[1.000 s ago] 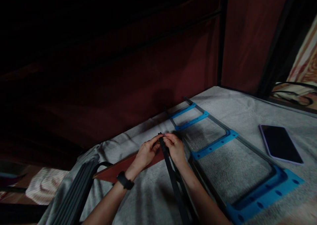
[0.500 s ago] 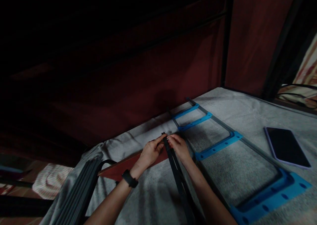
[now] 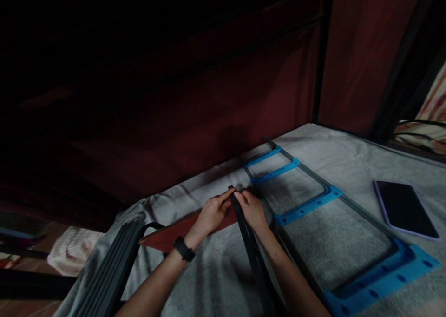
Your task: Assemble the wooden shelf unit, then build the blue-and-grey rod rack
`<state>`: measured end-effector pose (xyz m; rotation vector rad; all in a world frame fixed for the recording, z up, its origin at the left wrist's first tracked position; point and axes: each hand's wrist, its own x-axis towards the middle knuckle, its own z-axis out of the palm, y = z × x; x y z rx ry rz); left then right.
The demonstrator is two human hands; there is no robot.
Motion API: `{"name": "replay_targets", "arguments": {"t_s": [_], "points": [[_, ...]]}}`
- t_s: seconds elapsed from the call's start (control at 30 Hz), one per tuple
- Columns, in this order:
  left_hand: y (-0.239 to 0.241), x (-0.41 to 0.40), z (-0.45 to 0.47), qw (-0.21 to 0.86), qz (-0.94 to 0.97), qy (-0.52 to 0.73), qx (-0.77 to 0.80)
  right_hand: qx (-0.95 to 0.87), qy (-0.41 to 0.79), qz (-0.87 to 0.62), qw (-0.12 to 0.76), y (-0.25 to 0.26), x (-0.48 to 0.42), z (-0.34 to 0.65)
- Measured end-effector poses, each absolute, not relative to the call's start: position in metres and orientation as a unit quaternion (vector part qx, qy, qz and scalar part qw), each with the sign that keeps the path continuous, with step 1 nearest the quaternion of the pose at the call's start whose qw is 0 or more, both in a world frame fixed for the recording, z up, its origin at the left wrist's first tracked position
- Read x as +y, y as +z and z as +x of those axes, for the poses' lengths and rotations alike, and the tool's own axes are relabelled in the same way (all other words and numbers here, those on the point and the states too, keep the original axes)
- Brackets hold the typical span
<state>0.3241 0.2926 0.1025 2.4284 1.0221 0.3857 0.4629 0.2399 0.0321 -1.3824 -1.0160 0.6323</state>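
Observation:
Both my hands meet at the far end of a long black bar (image 3: pixel 253 256), which slopes from the bottom of the view up to the middle. My left hand (image 3: pixel 213 213), with a black watch on its wrist, is closed around the bar's tip from the left. My right hand (image 3: pixel 251 209) pinches the same end from the right, thumb on the bar's upper face. Anything small between the fingertips is hidden. Under my left hand lies a reddish-brown board (image 3: pixel 167 233). To the right of my right hand is a ladder-like frame of grey tubes with blue crosspieces (image 3: pixel 308 206).
A phone (image 3: pixel 406 208) with a purple edge lies on the grey cloth (image 3: pixel 351 156) at the right. Several dark grey tubes (image 3: pixel 108 270) are bundled at the left. A dark red panel (image 3: pixel 195 135) rises behind the cloth.
A small shiny piece showed at my right fingertips beside the bar; it is now out of sight. My right thumb has moved onto the bar. The left hand stays in place.

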Motion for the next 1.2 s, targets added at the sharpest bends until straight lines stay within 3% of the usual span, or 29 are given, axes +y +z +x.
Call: {"name": "replay_targets", "arguments": {"t_s": [0.2,0.37,0.57,0.7,0.87,1.03,1.2], "points": [[0.1005,0.2940,0.3233,0.232,0.888,0.134,0.375,-0.422,0.336,-0.538,0.648,0.0356,0.2376,0.4669],[0.1016,0.2932,0.3231,0.228,0.889,0.135,0.373,-0.439,0.285,-0.612,0.593,0.0354,0.2378,0.4688],[0.1025,0.2927,0.3237,0.227,0.890,0.130,0.374,-0.449,0.317,-0.543,0.635,0.0354,0.2381,0.4685],[0.1028,0.2927,0.3240,0.232,0.889,0.140,0.370,-0.450,0.269,-0.609,0.596,0.0344,0.2372,0.4679],[0.1037,0.2913,0.3240,0.238,0.885,0.139,0.376,-0.439,0.318,-0.558,0.628,0.0333,0.2376,0.4691],[0.1031,0.2921,0.3240,0.235,0.889,0.135,0.370,-0.456,0.246,-0.626,0.582,0.0322,0.2373,0.4682],[0.1023,0.2924,0.3238,0.226,0.889,0.133,0.375,-0.439,0.325,-0.552,0.630,0.0316,0.2384,0.4701]]}}
